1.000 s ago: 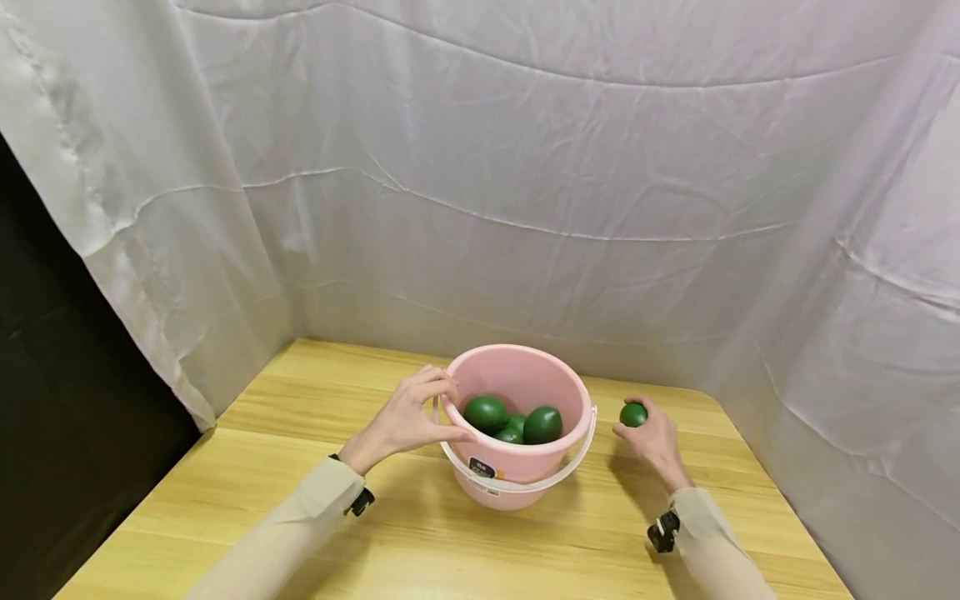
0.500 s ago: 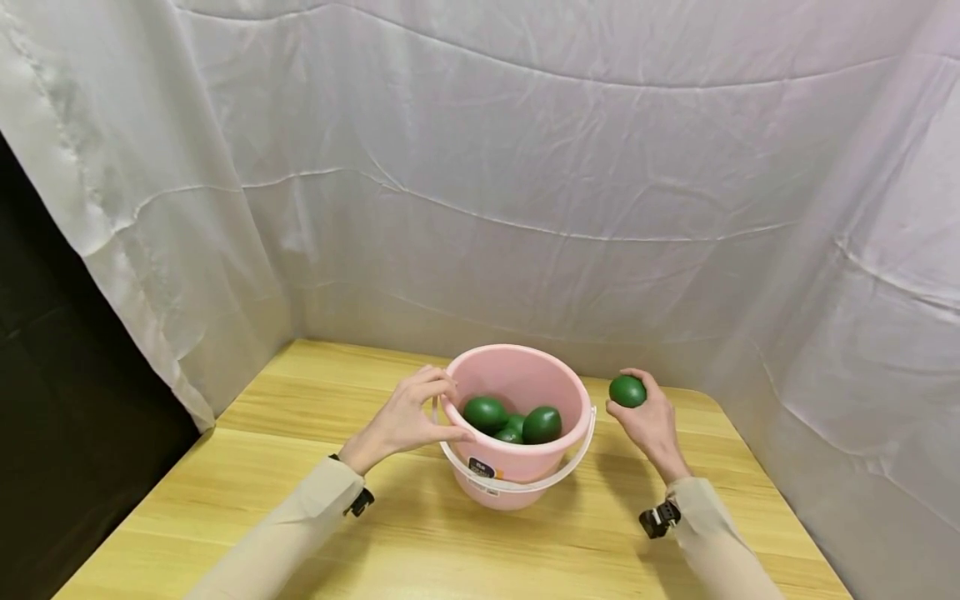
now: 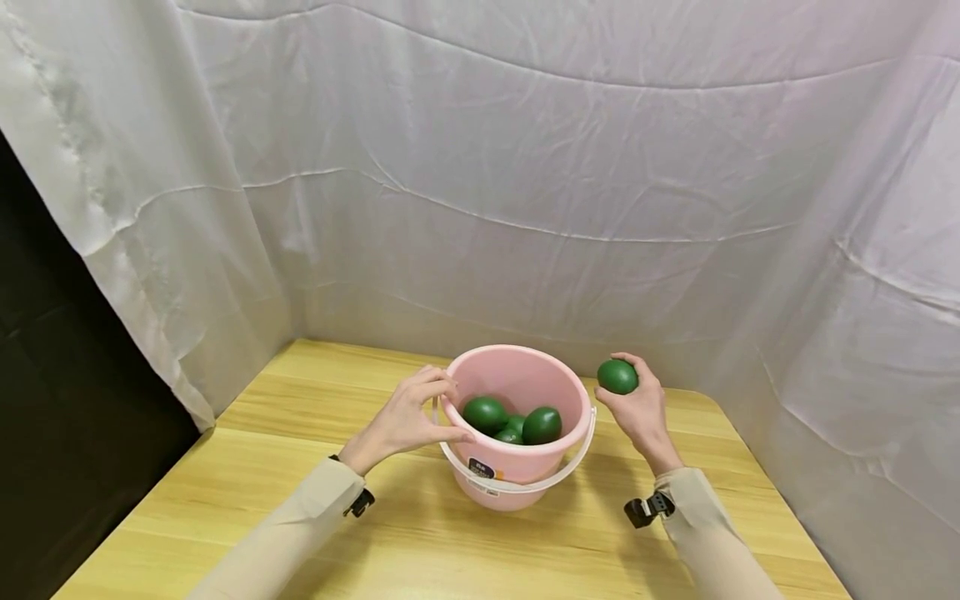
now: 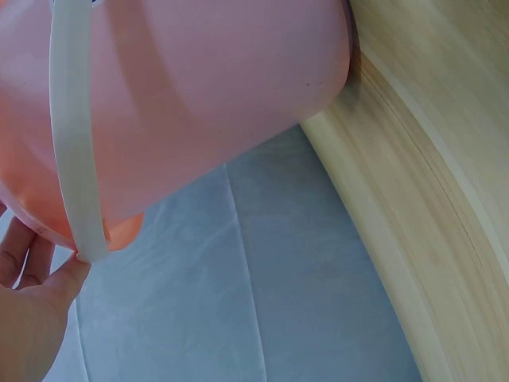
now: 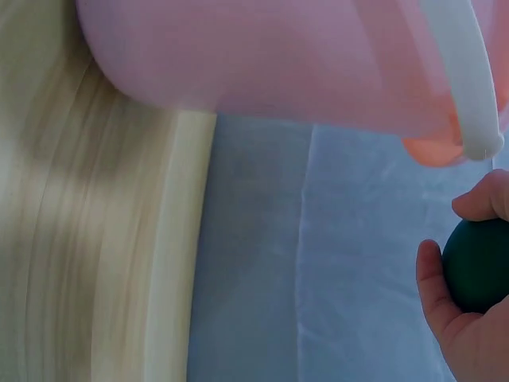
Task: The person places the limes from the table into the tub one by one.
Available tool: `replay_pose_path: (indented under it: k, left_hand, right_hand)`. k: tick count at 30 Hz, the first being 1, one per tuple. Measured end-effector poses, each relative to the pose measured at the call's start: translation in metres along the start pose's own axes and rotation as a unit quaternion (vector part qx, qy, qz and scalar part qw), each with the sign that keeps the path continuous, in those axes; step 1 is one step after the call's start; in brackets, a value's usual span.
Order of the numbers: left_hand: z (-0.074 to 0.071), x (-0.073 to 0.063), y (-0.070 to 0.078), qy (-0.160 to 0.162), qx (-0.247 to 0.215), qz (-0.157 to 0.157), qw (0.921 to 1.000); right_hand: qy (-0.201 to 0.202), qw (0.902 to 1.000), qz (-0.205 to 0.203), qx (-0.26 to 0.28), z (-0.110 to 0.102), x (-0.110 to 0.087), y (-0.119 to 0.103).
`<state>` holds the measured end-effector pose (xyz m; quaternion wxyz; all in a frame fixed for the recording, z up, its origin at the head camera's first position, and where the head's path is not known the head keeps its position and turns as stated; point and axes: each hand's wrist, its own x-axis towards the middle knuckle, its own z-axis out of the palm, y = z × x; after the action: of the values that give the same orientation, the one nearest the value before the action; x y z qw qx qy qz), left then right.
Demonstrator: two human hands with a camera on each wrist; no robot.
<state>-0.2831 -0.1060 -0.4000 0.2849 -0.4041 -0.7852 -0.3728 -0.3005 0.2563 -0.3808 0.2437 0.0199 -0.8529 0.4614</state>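
A pink bucket (image 3: 564, 398) with a white handle (image 3: 517, 485) stands on the wooden table (image 3: 225, 483). Inside lie several dark green fruits (image 3: 486, 413). My left hand (image 3: 411, 413) grips the bucket's left rim, thumb on the outside, fingers over the edge. My right hand (image 3: 634, 407) holds one green fruit (image 3: 617, 377) in the air just right of the bucket's rim. In the right wrist view the fruit (image 5: 479, 263) sits in my fingers beside the bucket wall (image 5: 262, 64). The left wrist view shows the bucket side (image 4: 199, 95) and handle (image 4: 75, 159).
White cloth (image 3: 525, 167) hangs close behind and to both sides of the table. A dark gap (image 3: 52, 400) opens at the far left. Bare tabletop (image 3: 450, 550) lies in front of the bucket.
My right hand lifted the green fruit off the table and carried it up and left toward the bucket's rim. The left hand and bucket stayed put.
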Motion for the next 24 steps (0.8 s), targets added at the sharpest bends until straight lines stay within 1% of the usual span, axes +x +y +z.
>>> replay_pose_path:
  k: [4,8,11,14,17,20,24]
  left_hand:
    - [0.0,0.0,0.0,0.0,0.0,0.0,1.0]
    - [0.0,0.001,-0.001,0.003,0.002,0.005,1.0]
    - [0.0,0.001,-0.001,0.006,0.001,0.008,0.9999]
    - [0.001,0.001,-0.001,0.005,-0.002,0.007,1.0]
    - [0.001,0.0,-0.001,0.004,-0.002,0.006,1.0]
    - [0.001,0.001,-0.002,-0.001,-0.001,0.004,1.0]
    - [0.001,0.001,-0.002,-0.004,-0.002,0.0,1.0]
  right_hand:
    - [-0.005,0.9999,-0.002,0.015,0.001,-0.001,-0.006]
    - [-0.012,0.9995,-0.026,0.015,0.003,0.0,-0.011]
    - [-0.008,0.9989,-0.045,0.013,0.004,0.001,-0.014]
    - [-0.004,0.9984,-0.052,0.023,0.005,0.0,-0.018]
    - [-0.007,0.9979,-0.057,0.031,0.006,0.001,-0.023]
    - [-0.019,0.9969,-0.069,0.034,0.007,0.0,-0.028]
    - [-0.051,0.9929,-0.1,0.042,0.008,0.0,-0.033]
